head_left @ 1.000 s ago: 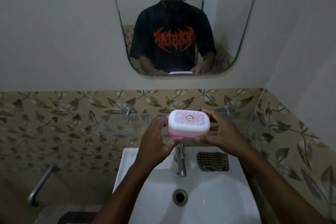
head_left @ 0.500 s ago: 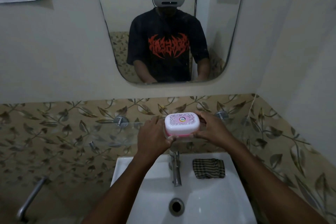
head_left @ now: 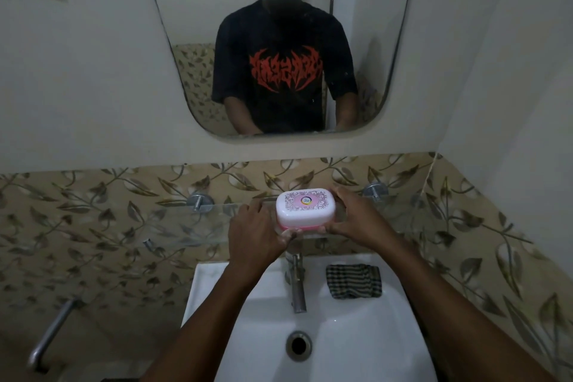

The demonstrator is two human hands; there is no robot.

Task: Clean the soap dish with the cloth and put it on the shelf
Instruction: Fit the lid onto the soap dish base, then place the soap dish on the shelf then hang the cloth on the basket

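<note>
step: set dish on shelf | both hands pinching dish ends | keep level, seat clear of front edge, release

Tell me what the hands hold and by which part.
Both hold the soap dish: left hand at its left end, right hand at its right end.

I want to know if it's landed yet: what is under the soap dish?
Under the soap dish lies the glass shelf, with the tap and sink below. Both hands' fingertips cover its bottom edge, so contact with the shelf cannot be seen.
</note>
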